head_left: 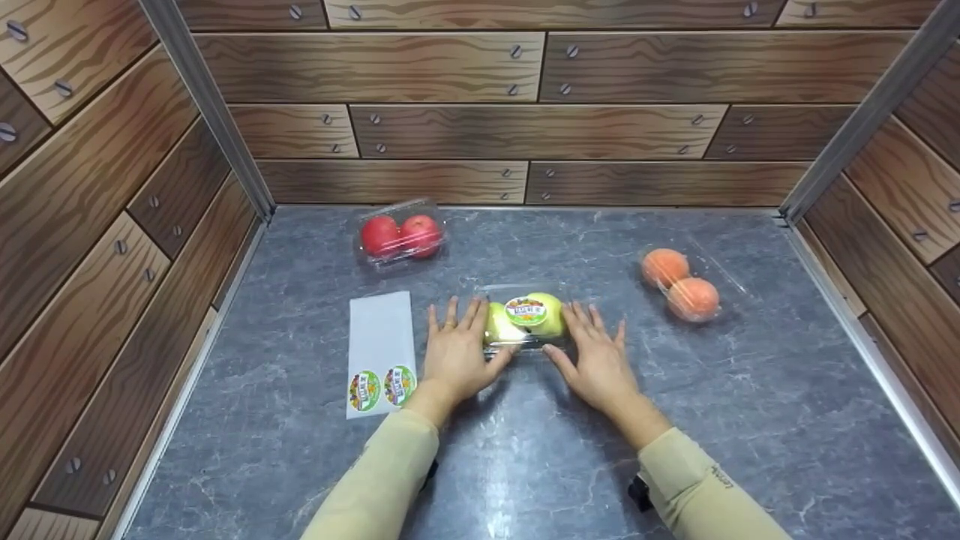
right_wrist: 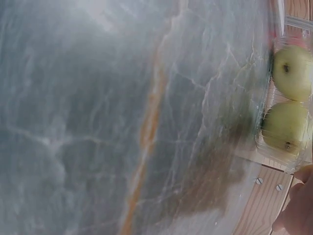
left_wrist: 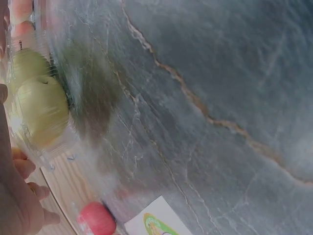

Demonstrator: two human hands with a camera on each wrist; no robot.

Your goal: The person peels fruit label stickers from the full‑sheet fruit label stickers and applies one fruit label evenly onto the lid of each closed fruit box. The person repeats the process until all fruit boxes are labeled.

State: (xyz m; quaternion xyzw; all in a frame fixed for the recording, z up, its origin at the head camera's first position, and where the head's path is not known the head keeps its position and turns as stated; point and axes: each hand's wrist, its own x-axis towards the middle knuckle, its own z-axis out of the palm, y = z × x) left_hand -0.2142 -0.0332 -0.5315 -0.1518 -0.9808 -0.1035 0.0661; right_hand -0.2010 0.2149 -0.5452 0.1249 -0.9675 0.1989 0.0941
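A clear plastic clamshell box (head_left: pixel 517 286) in the middle of the table holds two yellow-green apples (head_left: pixel 550 325). A round colourful sticker (head_left: pixel 526 310) lies on its lid. My left hand (head_left: pixel 459 356) rests against the box's left side, its fingers extended forward and its thumb along the front edge. On the opposite side, my right hand (head_left: pixel 598 361) touches the box with spread, straight fingers, the thumb also near the front edge. Both wrist views show the green apples through the plastic, the left hand (left_wrist: pixel 19 196) and right hand (right_wrist: pixel 297 205) partly in sight.
Left of the box lies a white backing sheet (head_left: pixel 381 322) with two round stickers (head_left: pixel 364 391) at its near end. Another clear box with two red apples (head_left: pixel 420 235) sits at the back left. A box with two orange-pink fruits (head_left: pixel 693 298) stands at the right. Wood-patterned walls (head_left: pixel 525 131) enclose the table.
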